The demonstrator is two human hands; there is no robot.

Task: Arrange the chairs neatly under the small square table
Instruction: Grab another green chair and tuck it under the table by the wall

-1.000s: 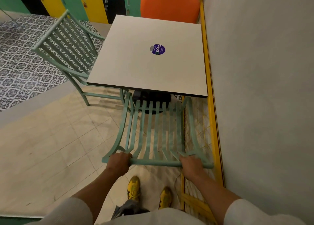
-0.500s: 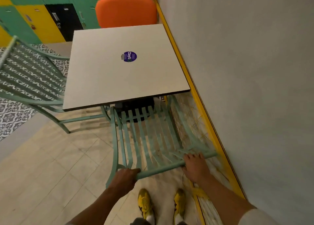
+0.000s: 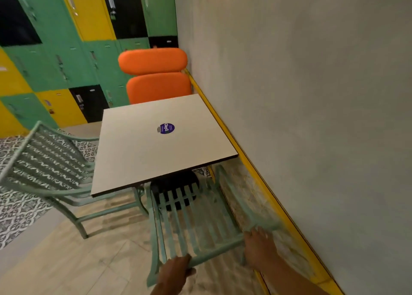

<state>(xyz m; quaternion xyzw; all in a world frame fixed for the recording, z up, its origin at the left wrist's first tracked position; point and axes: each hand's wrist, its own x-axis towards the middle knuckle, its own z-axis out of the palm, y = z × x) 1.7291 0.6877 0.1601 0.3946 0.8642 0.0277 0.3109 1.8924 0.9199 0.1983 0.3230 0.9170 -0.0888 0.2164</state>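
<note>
Both hands on the top rail of the near slatted green chair [image 3: 191,219], arms reaching forward and down from the bottom edge of the view. Left hand [image 3: 174,274] low and close to the camera, fingers wrapped shut around the rail near its left end, knuckles up, blurred. Right hand [image 3: 259,249] further forward and to the right, forearm angled in from the lower right corner, palm down over the rail near its right end with fingers [image 3: 256,231] curled over the far side; looks closed on the rail, though blur hides the exact grip. Chair backrest tilted, slats running away toward the table, seat end tucked beneath the near edge of the white square tabletop [image 3: 138,158], beside the black pedestal base [image 3: 176,181]. Purple round sticker [image 3: 166,128] near the middle of the tabletop. Second green slatted chair [image 3: 49,170] on the left side, seat partly under the tabletop's left edge, backrest standing out over the patterned floor. Orange padded chair [image 3: 156,87] at the far side, against coloured lockers [image 3: 66,49]. Grey wall [image 3: 312,116] with yellow skirting just to the right.
</note>
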